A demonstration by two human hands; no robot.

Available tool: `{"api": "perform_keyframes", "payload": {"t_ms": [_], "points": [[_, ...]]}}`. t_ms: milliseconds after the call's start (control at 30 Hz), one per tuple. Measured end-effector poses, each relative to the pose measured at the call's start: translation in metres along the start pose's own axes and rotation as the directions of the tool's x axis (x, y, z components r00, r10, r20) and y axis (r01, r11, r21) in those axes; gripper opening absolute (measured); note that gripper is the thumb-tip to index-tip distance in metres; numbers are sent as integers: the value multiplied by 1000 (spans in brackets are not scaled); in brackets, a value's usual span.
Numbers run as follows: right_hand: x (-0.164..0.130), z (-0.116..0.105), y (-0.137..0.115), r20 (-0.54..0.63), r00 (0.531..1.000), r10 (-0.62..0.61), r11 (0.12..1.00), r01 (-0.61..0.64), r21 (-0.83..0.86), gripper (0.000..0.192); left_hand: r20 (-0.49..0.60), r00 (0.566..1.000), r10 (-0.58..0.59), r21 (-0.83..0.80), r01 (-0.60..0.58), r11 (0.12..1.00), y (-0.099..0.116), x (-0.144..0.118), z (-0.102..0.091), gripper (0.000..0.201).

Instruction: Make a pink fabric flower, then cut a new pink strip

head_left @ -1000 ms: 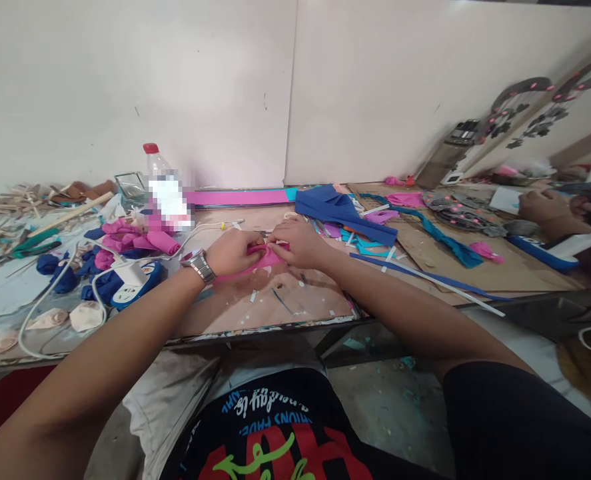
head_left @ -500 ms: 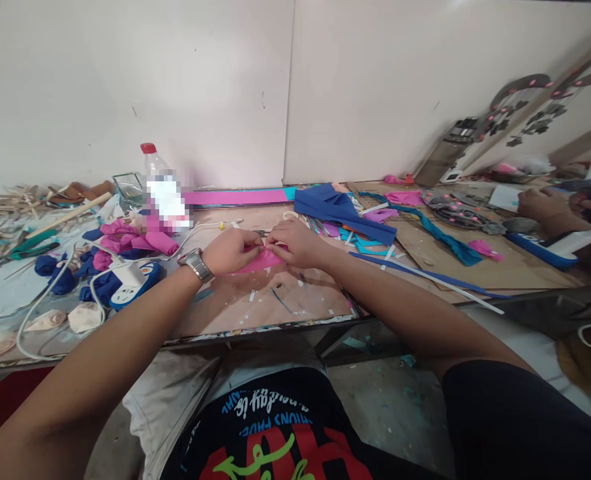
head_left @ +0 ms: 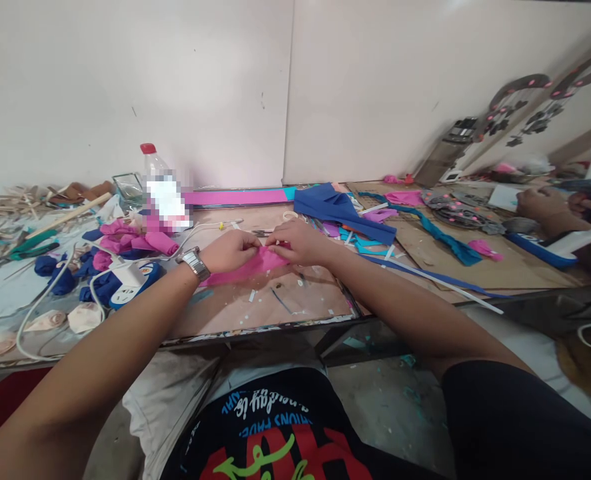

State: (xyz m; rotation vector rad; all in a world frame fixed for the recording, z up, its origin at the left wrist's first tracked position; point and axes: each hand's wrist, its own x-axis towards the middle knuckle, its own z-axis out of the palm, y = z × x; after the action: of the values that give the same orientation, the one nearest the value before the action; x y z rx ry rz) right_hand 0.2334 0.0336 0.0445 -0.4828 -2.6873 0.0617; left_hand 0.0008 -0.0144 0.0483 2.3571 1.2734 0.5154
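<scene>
A strip of bright pink paper or cloth (head_left: pixel 248 265) stretches between my hands, low over the table; which material it is I cannot tell. My left hand (head_left: pixel 232 250), with a metal watch (head_left: pixel 196 264) at the wrist, pinches its upper edge between thumb and fingers. Close beside it, my right hand (head_left: pixel 298 241) grips the same strip, fingertips almost meeting the left ones. Behind the hands lie a small pale ring (head_left: pixel 290 215) and a blue folded piece (head_left: pixel 342 208). The held edge is partly hidden by my fingers.
A red-capped bottle (head_left: pixel 162 187) stands at the back left. Nearer are a blue-and-white power strip (head_left: pixel 135 283), white cable, and pink and blue rolled pieces (head_left: pixel 120 237). Cardboard (head_left: pixel 438 270) lies at right with a teal strip (head_left: pixel 440 237). Another person's hands (head_left: pixel 545 203) are at the far right.
More of the pink strip now shows below and left of my left hand, reaching toward the watch. Both hands keep nearly the same place.
</scene>
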Motion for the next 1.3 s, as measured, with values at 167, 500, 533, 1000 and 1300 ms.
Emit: {"api": "perform_keyframes", "payload": {"t_ms": [167, 500, 533, 1000, 1300], "points": [[-1, 3, 0, -24, 1000, -14, 998, 12, -57, 17, 78, 997, -27, -101, 35, 994, -2, 0, 1, 25], [-1, -1, 2, 35, 999, -28, 999, 29, -21, 17, 268, 963, 3, -206, 54, 977, 1, -2, -10, 25], [-1, -1, 2, 35, 999, -35, 999, 35, -7, 18, 276, 961, 1, -223, 64, 973, 1, -2, -11, 27], [2, -1, -9, -196, 979, -51, 963, -4, -271, 31, 212, 973, -92, -235, 143, 961, -2, 0, -5, 23], [2, 5, -11, -28, 1000, 14, 996, -16, -87, 17, 232, 971, -62, -268, 126, 955, -4, 1, -3, 25]]}}
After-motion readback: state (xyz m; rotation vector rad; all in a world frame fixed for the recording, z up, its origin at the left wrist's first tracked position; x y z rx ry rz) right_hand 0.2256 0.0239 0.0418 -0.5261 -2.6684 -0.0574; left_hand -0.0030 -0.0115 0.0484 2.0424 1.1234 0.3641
